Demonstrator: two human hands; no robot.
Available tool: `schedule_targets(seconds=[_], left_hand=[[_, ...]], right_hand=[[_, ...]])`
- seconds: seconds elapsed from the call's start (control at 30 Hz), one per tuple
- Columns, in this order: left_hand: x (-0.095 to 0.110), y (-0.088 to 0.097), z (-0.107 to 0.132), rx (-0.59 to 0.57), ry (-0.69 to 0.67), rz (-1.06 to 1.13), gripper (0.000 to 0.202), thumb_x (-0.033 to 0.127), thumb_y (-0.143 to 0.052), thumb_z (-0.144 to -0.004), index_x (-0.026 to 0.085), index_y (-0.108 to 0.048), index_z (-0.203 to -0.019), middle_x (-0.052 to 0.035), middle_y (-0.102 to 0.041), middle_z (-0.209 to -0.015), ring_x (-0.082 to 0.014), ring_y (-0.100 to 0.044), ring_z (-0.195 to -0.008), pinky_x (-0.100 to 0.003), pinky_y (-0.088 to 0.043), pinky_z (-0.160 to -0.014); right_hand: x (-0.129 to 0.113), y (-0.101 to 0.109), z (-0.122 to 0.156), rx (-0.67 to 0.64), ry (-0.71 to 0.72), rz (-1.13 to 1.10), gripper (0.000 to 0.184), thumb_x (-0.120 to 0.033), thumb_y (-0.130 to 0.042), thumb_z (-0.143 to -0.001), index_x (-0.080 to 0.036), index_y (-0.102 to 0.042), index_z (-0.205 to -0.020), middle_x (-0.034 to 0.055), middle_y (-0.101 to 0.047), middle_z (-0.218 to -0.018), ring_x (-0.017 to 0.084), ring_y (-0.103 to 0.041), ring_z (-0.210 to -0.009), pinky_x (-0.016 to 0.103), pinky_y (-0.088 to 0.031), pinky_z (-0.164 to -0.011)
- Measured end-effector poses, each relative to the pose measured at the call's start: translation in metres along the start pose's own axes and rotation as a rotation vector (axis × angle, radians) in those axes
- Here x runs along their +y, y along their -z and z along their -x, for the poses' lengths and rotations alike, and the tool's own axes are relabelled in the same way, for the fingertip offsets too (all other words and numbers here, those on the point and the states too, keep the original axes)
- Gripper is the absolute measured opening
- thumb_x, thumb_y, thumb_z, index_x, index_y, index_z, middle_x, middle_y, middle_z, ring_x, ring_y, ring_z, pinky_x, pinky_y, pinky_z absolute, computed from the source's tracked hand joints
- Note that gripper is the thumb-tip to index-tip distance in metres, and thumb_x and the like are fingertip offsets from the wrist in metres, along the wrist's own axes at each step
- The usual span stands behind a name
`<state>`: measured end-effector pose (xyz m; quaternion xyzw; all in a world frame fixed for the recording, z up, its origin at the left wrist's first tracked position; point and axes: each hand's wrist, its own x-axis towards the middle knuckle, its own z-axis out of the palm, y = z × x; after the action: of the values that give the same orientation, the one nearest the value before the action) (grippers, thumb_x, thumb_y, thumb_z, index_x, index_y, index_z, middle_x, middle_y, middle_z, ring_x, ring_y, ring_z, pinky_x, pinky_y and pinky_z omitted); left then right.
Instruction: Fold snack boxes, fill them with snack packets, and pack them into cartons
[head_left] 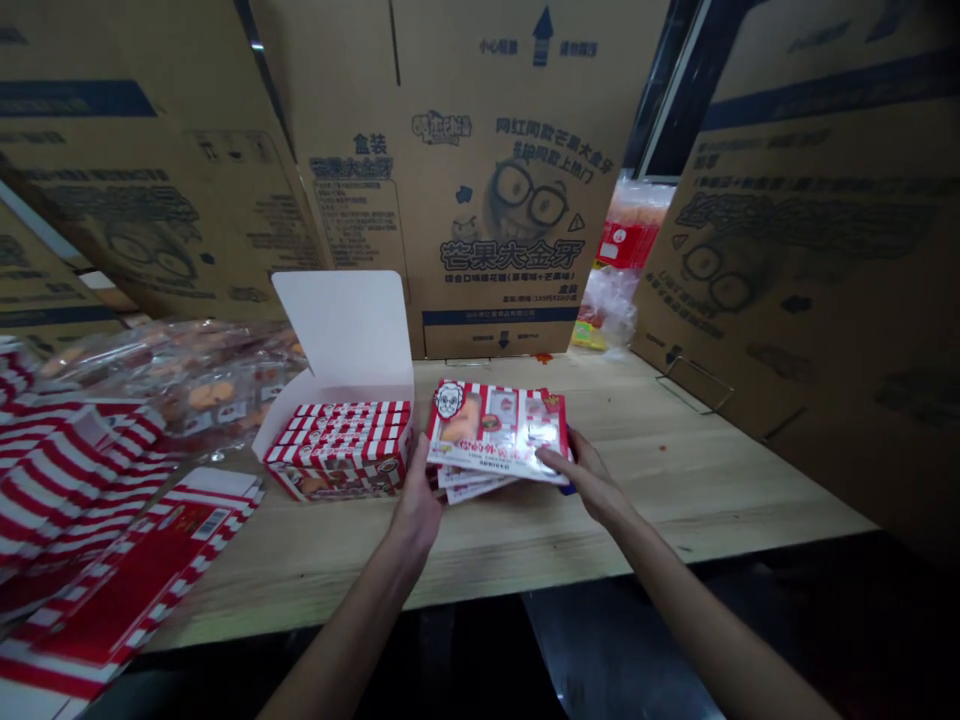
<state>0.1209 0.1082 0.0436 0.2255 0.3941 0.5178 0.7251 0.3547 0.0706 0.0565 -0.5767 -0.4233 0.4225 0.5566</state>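
We see glossy, smooth plastic film on the printed packets at the middle; the table top is pale wood, matt and finely grained; the white box lid is smooth matt paperboard; the far cartons are dull, slightly rough corrugated cardboard; the clear plastic bags at left are crinkled and shiny; the nearer flattened card blanks have a smooth, faint sheen.
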Motion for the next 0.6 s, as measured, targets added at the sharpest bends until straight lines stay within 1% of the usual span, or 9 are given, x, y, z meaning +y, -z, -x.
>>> schedule_targets(seconds=[0.07,0.1,0.17,0.23,0.33,0.4,0.5,0.57,0.6], left_hand=[[-0.007,0.018,0.013,-0.037,0.151,0.004,0.066,0.071,-0.059,-0.075,0.021,-0.063,-0.117,-0.0078,-0.073,-0.106,-0.03,-0.067,-0.1,-0.041,-0.056,-0.079],[-0.011,0.027,0.018,-0.051,0.198,-0.018,0.067,0.071,-0.06,-0.073,0.02,-0.064,-0.116,-0.0086,-0.073,-0.105,-0.0306,-0.067,-0.1,-0.042,-0.056,-0.078],[-0.017,0.042,0.023,-0.06,0.226,-0.09,0.066,0.067,-0.068,-0.068,0.017,-0.065,-0.112,-0.0098,-0.074,-0.101,-0.0312,-0.067,-0.098,-0.041,-0.055,-0.077],[-0.018,0.053,0.026,-0.092,0.201,-0.17,0.064,0.054,-0.08,-0.061,0.015,-0.066,-0.109,-0.0104,-0.074,-0.1,-0.0316,-0.067,-0.098,-0.039,-0.054,-0.08],[-0.008,0.063,0.029,-0.252,0.092,-0.309,0.071,0.033,-0.088,-0.055,0.015,-0.061,-0.118,-0.011,-0.071,-0.112,-0.0331,-0.065,-0.106,-0.042,-0.05,-0.093],[0.003,0.071,0.03,-0.378,-0.038,-0.479,0.084,0.029,-0.089,-0.053,0.019,-0.053,-0.129,-0.0116,-0.064,-0.126,-0.0346,-0.058,-0.117,-0.047,-0.044,-0.102],[0.012,0.088,0.026,-0.498,-0.252,-0.802,0.11,0.031,-0.093,-0.045,0.023,-0.04,-0.141,-0.013,-0.048,-0.143,-0.0375,-0.038,-0.136,-0.053,-0.024,-0.115],[0.01,0.099,0.023,-0.559,-0.332,-0.937,0.124,0.036,-0.094,-0.04,0.024,-0.031,-0.147,-0.0143,-0.037,-0.15,-0.0396,-0.022,-0.143,-0.056,-0.011,-0.118],[0.007,0.103,0.021,-0.581,-0.345,-0.952,0.128,0.04,-0.093,-0.041,0.024,-0.027,-0.149,-0.0149,-0.034,-0.152,-0.04,-0.018,-0.144,-0.056,-0.008,-0.118]], right_hand=[[0.016,0.005,0.022,-0.027,-0.006,0.018,0.068,-0.046,-0.083,-0.061,-0.018,-0.055,-0.116,0.0116,-0.071,-0.112,0.032,-0.067,-0.103,0.044,-0.053,-0.091],[0.024,0.007,0.031,-0.042,-0.016,0.023,0.069,-0.046,-0.083,-0.061,-0.018,-0.054,-0.116,0.0124,-0.07,-0.112,0.032,-0.067,-0.101,0.046,-0.054,-0.09],[0.039,0.01,0.045,-0.08,-0.033,0.01,0.071,-0.047,-0.082,-0.062,-0.019,-0.05,-0.119,0.0136,-0.069,-0.114,0.033,-0.068,-0.1,0.047,-0.055,-0.088],[0.05,0.012,0.055,-0.13,-0.012,-0.029,0.082,-0.045,-0.083,-0.062,-0.021,-0.043,-0.129,0.014,-0.066,-0.121,0.033,-0.067,-0.104,0.048,-0.054,-0.09],[0.059,0.013,0.06,-0.239,0.074,-0.074,0.11,-0.044,-0.086,-0.059,-0.029,-0.021,-0.146,0.0142,-0.056,-0.135,0.034,-0.061,-0.115,0.05,-0.052,-0.094],[0.064,0.013,0.058,-0.287,0.139,-0.031,0.122,-0.044,-0.089,-0.054,-0.031,-0.013,-0.149,0.0147,-0.051,-0.14,0.034,-0.056,-0.122,0.053,-0.048,-0.099],[0.077,0.015,0.051,-0.33,0.194,0.145,0.126,-0.045,-0.091,-0.047,-0.025,-0.02,-0.149,0.017,-0.054,-0.134,0.037,-0.052,-0.125,0.058,-0.037,-0.107],[0.086,0.016,0.047,-0.38,0.19,0.223,0.122,-0.048,-0.091,-0.046,-0.021,-0.028,-0.147,0.0188,-0.058,-0.129,0.039,-0.053,-0.124,0.06,-0.034,-0.108],[0.09,0.016,0.045,-0.4,0.179,0.228,0.119,-0.05,-0.09,-0.047,-0.02,-0.031,-0.146,0.0192,-0.058,-0.128,0.039,-0.053,-0.123,0.06,-0.034,-0.107]])
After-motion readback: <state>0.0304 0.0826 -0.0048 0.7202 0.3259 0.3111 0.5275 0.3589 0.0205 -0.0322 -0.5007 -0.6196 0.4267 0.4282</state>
